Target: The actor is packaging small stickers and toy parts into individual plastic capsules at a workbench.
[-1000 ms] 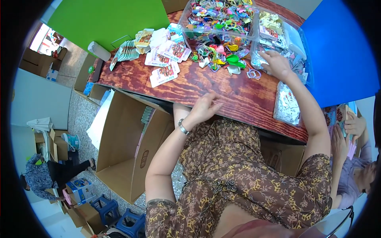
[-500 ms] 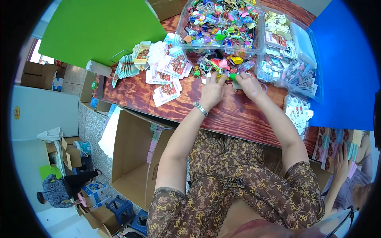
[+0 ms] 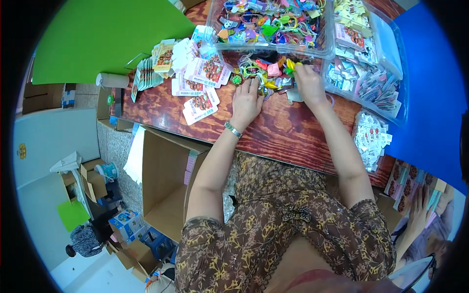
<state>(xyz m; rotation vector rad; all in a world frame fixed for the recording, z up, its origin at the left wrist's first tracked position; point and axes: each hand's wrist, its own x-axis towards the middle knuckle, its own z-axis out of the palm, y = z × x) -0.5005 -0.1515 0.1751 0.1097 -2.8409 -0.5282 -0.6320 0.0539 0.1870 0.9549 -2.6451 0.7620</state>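
Note:
On the wooden table, a loose pile of colourful hair ties with charms [image 3: 272, 71] lies in front of a clear plastic bin [image 3: 273, 50] heaped with more of them. My left hand [image 3: 247, 101], with a bracelet at its wrist, rests at the pile's near left edge, fingers stretched out and touching the table and pile. My right hand [image 3: 310, 87] is over the pile's right side, fingers closed on a yellow hair tie [image 3: 291, 66]. Its fingertips are partly hidden. Between the hands lies a small pale piece [image 3: 294, 95]. Printed cards [image 3: 201, 108] spread left of my left hand.
A second clear bin [image 3: 337, 90] holds small cards and plastic sleeves. Small white packets [image 3: 371, 139] fill a tray at the right. Green [image 3: 112, 41] and blue [image 3: 432, 97] panels flank the table. Below its edge stands an open cardboard box [image 3: 168, 180]. Another person's hand [image 3: 418, 207] is at lower right.
My hands have moved apart: the left toward me and to the left, the right up onto the yellow hair tie. The view has shifted slightly. A person at far left has bent lower.

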